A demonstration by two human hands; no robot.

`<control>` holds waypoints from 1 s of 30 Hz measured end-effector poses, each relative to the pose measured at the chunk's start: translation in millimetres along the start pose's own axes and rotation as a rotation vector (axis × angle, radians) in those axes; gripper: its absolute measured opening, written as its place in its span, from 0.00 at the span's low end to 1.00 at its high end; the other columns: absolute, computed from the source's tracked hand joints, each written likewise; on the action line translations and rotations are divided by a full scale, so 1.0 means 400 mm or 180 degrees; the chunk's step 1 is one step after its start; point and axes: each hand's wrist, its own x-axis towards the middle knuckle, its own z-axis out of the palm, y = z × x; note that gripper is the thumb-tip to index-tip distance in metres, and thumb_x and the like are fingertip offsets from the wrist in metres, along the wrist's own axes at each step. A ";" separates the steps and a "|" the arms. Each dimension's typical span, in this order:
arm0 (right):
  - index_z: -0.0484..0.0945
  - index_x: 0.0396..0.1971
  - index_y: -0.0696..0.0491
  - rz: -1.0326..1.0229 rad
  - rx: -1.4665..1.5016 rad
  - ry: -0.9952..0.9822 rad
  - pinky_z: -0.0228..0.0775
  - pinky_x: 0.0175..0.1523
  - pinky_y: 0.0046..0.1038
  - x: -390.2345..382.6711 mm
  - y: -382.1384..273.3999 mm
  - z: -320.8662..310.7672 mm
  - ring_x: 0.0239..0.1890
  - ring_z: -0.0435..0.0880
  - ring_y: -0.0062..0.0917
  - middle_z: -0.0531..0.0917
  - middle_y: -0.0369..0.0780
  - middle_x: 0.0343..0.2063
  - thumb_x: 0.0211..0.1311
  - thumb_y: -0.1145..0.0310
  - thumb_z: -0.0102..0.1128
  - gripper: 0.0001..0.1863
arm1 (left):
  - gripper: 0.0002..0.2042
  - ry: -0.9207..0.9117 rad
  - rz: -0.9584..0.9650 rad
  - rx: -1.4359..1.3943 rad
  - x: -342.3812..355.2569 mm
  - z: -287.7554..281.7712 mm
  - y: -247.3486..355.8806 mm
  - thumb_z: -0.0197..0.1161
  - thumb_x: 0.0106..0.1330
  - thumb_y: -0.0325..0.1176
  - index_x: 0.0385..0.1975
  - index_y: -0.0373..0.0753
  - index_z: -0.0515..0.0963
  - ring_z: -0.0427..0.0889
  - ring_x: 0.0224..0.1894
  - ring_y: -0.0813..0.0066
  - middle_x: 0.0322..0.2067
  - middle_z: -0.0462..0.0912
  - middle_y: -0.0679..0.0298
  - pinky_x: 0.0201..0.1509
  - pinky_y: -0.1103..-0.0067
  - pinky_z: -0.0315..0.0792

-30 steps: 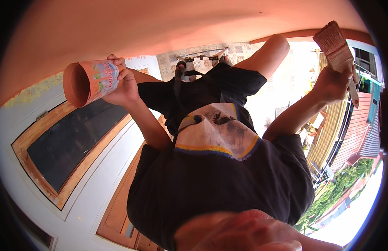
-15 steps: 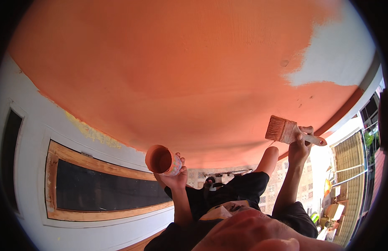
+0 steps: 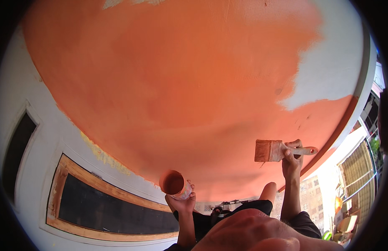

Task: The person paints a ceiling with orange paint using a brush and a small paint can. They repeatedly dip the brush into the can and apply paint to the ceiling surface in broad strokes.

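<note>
Low in the middle, my left hand is wrapped round a round paint cup that has orange paint inside. To the right, my right hand grips a wide paintbrush held sideways, its orange-coated bristles pointing left. Behind both stretches a broad orange painted surface with a pale grey patch at the upper right and rough edges. I cannot tell whether the bristles touch it.
On the left are a white wall, a narrow dark opening and a wood-framed dark pane. My knee shows at the bottom, above a patterned tiled floor. Bamboo blinds and clutter stand at the right.
The view has swung from my body up to the orange surface. The brush has turned from upright to sideways, and both hands now sit lower in the picture, still holding their things.
</note>
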 end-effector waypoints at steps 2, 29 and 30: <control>0.71 0.43 0.54 0.0030 0.0152 -0.0116 0.69 0.56 0.28 0.009 -0.014 0.005 0.44 0.79 0.21 0.80 0.36 0.37 0.63 0.71 0.71 0.16 | 0.34 -0.0044 -0.0026 -0.0056 0.008 0.000 -0.004 0.56 0.68 0.63 0.64 0.44 0.71 0.79 0.50 0.51 0.51 0.79 0.50 0.36 0.73 0.81; 0.72 0.43 0.55 0.0052 0.0274 -0.0352 0.70 0.51 0.26 0.104 0.012 0.003 0.40 0.79 0.20 0.80 0.36 0.35 0.62 0.70 0.73 0.17 | 0.36 -0.0232 -0.0279 -0.0086 0.052 0.062 -0.081 0.53 0.69 0.63 0.66 0.39 0.69 0.77 0.52 0.51 0.54 0.77 0.48 0.41 0.69 0.80; 0.71 0.43 0.55 0.0044 0.0356 -0.0412 0.70 0.51 0.26 0.108 0.014 -0.004 0.40 0.79 0.20 0.80 0.36 0.35 0.62 0.71 0.73 0.17 | 0.36 -0.0237 -0.0281 -0.0105 0.057 0.062 -0.083 0.53 0.69 0.63 0.66 0.39 0.69 0.77 0.52 0.51 0.54 0.77 0.48 0.41 0.69 0.80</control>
